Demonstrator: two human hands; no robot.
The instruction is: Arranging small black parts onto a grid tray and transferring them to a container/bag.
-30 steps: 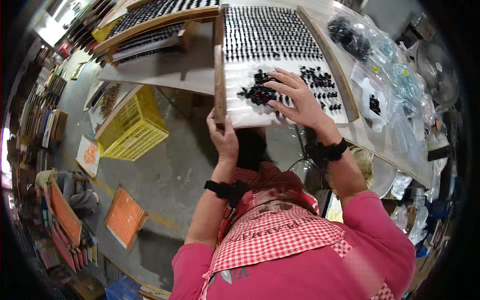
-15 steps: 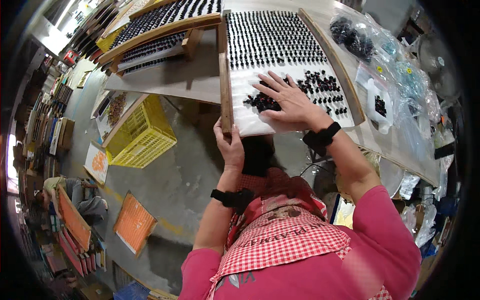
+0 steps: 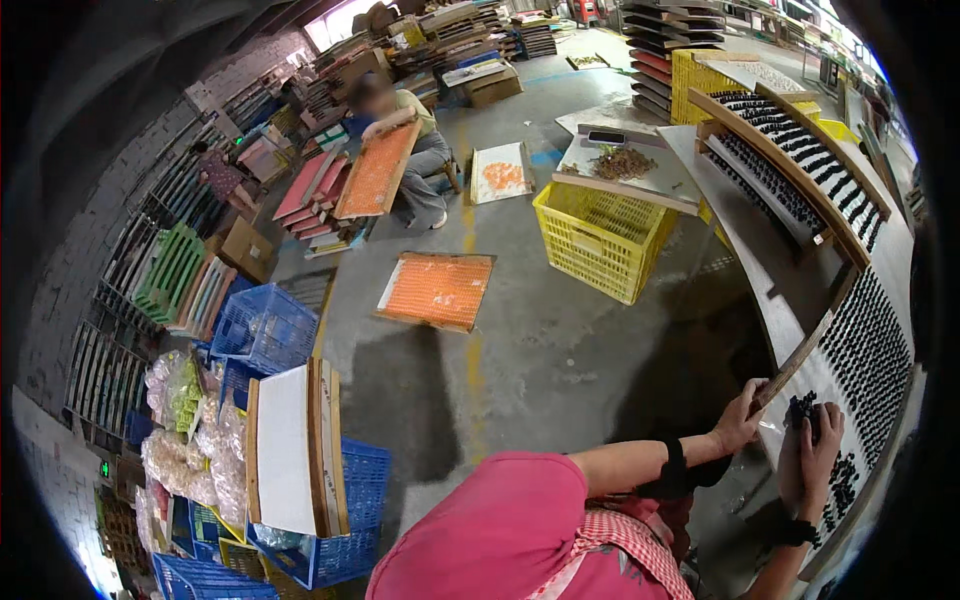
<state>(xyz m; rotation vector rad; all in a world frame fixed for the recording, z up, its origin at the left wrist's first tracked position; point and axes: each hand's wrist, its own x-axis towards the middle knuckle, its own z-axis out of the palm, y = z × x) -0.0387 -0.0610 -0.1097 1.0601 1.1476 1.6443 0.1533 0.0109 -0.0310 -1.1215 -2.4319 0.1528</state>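
Observation:
At the right edge of the view lies a white board with wooden side rails (image 3: 800, 352), its far part covered in rows of small black pieces (image 3: 865, 340). My left hand (image 3: 738, 424) is wrapped round the near left corner of the rail. My right hand (image 3: 820, 450) lies over the board, its fingers apart and touching a loose heap of black pieces (image 3: 801, 408). More loose black pieces (image 3: 845, 485) lie to the right of that hand. What is under its palm is hidden.
Beyond the board stand stacked trays of black pieces (image 3: 770, 180). A yellow crate (image 3: 605, 240) and an orange-covered board (image 3: 440, 288) are on the floor. A seated person (image 3: 425, 140) holds another orange board. Blue crates (image 3: 265, 325) and bagged goods (image 3: 185, 465) are at left.
The view has swung left, so the board and both hands now appear at the right edge. My left hand keeps its hold on the rail; my right stays at the black pieces, its fingers less spread.

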